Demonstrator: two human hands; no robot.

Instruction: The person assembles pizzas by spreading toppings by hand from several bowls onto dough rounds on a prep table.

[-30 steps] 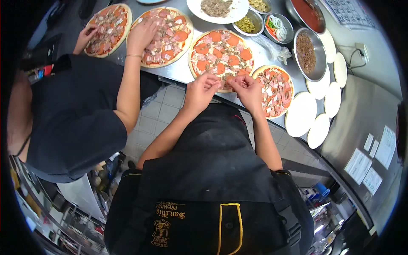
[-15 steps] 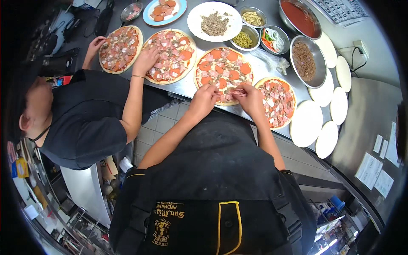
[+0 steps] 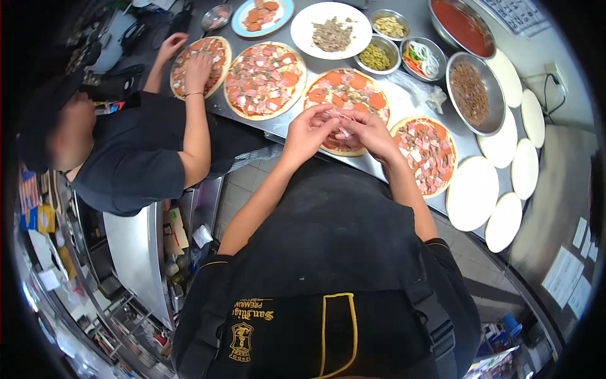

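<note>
Over a pizza [image 3: 349, 85] topped with pepperoni, minced meat and ham, my left hand [image 3: 305, 136] and my right hand [image 3: 371, 134] meet at the fingertips. Pieces of pink ham [image 3: 341, 131] are pinched between the fingers of both hands, raised off the pizza's near part. That near part is half hidden by my hands. Close to my right wrist lies another pizza [image 3: 425, 156], thickly covered with ham. Left of my hands is a third ham-topped pizza [image 3: 265, 81], apart from them.
A co-worker's hand [image 3: 198, 72] touches a pizza [image 3: 218, 47] at far left. Behind stand a white plate of minced meat [image 3: 303, 41], bowls of olives [image 3: 377, 57] and sliced vegetables [image 3: 421, 59], a sauce bowl [image 3: 464, 28] and a meat bowl [image 3: 476, 98]. Plain dough bases [image 3: 472, 193] lie right.
My hands have come up from the pizza and closed together around the ham. The co-worker's hand has left the second pizza for the far-left one. My view has shifted slightly left.
</note>
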